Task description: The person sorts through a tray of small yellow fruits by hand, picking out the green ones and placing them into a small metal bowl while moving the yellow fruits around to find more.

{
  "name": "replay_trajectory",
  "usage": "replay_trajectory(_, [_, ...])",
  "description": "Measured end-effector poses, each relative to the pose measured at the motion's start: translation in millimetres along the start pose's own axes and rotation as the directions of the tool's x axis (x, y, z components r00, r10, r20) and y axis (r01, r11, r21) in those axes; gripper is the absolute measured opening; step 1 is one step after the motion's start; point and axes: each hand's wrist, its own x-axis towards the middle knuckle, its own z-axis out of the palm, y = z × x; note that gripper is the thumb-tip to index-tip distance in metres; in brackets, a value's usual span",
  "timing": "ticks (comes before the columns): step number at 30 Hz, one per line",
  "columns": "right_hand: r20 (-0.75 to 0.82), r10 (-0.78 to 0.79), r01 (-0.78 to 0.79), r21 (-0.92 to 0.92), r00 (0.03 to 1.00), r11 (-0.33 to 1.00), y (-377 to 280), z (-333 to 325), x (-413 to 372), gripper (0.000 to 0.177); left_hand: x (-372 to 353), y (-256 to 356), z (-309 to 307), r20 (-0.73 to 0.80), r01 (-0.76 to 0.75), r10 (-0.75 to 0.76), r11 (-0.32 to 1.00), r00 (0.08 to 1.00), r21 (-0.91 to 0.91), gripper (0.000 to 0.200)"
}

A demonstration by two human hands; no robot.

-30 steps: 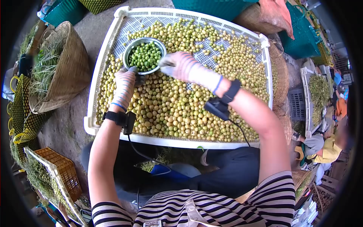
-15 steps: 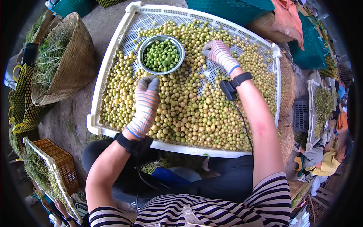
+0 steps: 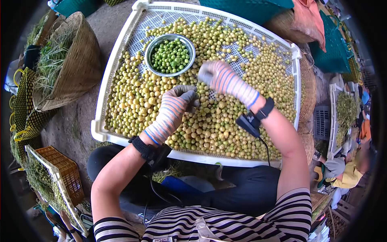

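From my remote seat I see the left hand point(image 3: 176, 105), gloved, lying on the fruit point(image 3: 209, 125) near the middle of the tray point(image 3: 193, 156). Its fingers are curled and its tips are down among the yellow-green fruit. I cannot tell whether they pinch one. The right hand point(image 3: 221, 76), also gloved, is at 2 o'clock from the left one and raised just above the fruit. It is blurred and its fingers look bunched, so I cannot tell if it holds anything. The bowl point(image 3: 146, 54) of greener fruit sits in the tray at 12 o'clock from the left hand. A basket point(image 3: 80, 68) stands at 9 o'clock from the tray.
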Motion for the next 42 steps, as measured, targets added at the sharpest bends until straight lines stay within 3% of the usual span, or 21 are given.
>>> replay_trajectory(2, [-0.315,-0.220,0.143,-0.249,0.923,0.958,32,-5,28,0.012,-4,6,4,-0.020,0.033,-0.033,0.999,0.999,-0.010,0.015])
replay_trajectory(4, [-0.369,-0.236,0.136,-0.276,0.899,0.951,51,-12,47,0.013,-6,8,4,0.058,0.118,-0.113,0.990,0.992,-0.072,0.014])
replay_trajectory(6, [0.002,-0.087,0.082,-0.330,0.996,0.940,66,-24,55,0.017,-5,4,2,0.103,0.125,-0.114,0.987,0.988,-0.100,0.014])
replay_trajectory(8, [-0.029,-0.049,0.035,-0.370,0.998,0.928,77,-31,53,0.019,-6,4,-1,0.189,0.212,-0.176,0.959,0.966,-0.187,0.017])
replay_trajectory(12, [-0.091,0.075,-0.086,-0.127,0.993,0.988,102,-35,52,0.023,-10,4,-3,0.186,0.235,-0.205,0.959,0.961,-0.158,0.021])
replay_trajectory(14, [-0.195,0.050,-0.107,-0.294,0.980,0.950,79,-35,51,0.024,-12,5,-2,0.184,0.231,-0.205,0.963,0.961,-0.135,0.022])
replay_trajectory(18, [-0.091,-0.026,-0.034,-0.601,0.996,0.798,55,-16,61,0.018,-12,5,1,0.173,0.217,-0.199,0.972,0.965,-0.093,0.022])
replay_trajectory(22, [-0.005,0.167,-0.127,-0.672,0.986,0.729,42,-14,72,0.021,-9,0,-2,0.174,0.223,-0.202,0.968,0.964,-0.113,0.022])
replay_trajectory(23, [0.014,0.241,-0.189,-0.574,0.970,0.797,36,-21,67,0.021,-7,0,-4,0.212,0.229,-0.197,0.963,0.957,-0.140,0.023])
replay_trajectory(24, [-0.013,0.205,-0.190,-0.436,0.979,0.880,37,-25,62,0.022,-4,-1,-5,0.218,0.229,-0.196,0.964,0.956,-0.138,0.023])
replay_trajectory(25, [0.057,0.219,-0.204,-0.204,0.974,0.957,38,-31,55,0.024,-3,-1,-5,0.204,0.242,-0.201,0.950,0.958,-0.199,0.025])
replay_trajectory(26, [0.133,0.213,-0.219,0.038,0.968,0.975,37,-35,50,0.025,-2,-2,-6,0.187,0.252,-0.206,0.931,0.960,-0.263,0.026])
replay_trajectory(28, [0.257,0.138,-0.205,0.254,0.957,0.945,19,-33,24,0.029,1,-3,-4,0.140,0.258,-0.225,0.915,0.964,-0.309,0.029])
replay_trajectory(29, [0.201,-0.044,-0.021,0.307,0.979,0.951,6,-26,10,0.030,1,-1,-2,0.142,0.279,-0.243,0.888,0.959,-0.365,0.029])
replay_trajectory(30, [0.200,-0.101,0.063,0.186,0.975,0.981,-3,-16,1,0.028,2,-1,0,0.148,0.301,-0.262,0.857,0.954,-0.419,0.029])
replay_trajectory(32, [0.329,-0.068,0.003,0.194,0.942,0.981,-13,1,-16,0.026,4,-4,1,0.158,0.302,-0.259,0.858,0.953,-0.416,0.027])
replay_trajectory(35, [0.289,-0.120,0.074,0.164,0.950,0.984,-8,-9,-9,0.021,3,-9,-2,0.230,0.327,-0.252,0.857,0.940,-0.398,0.017])
replay_trajectory(36, [0.176,-0.117,0.099,0.105,0.977,0.989,3,-14,-4,0.019,0,-9,-3,0.226,0.326,-0.253,0.857,0.941,-0.399,0.017])
replay_trajectory(38, [-0.021,0.216,-0.216,-0.164,0.976,0.962,23,-27,15,0.016,-4,-4,0,0.272,0.290,-0.206,0.902,0.940,-0.321,0.018])
replay_trajectory(40, [-0.225,-0.069,-0.042,-0.452,0.972,0.891,47,-35,28,0.013,-6,-2,1,0.267,0.275,-0.199,0.916,0.943,-0.291,0.019])
replay_trajectory(42, [-0.219,-0.045,-0.058,-0.440,0.975,0.896,55,-31,35,0.013,-5,-4,1,0.281,0.269,-0.198,0.932,0.939,-0.243,0.018])
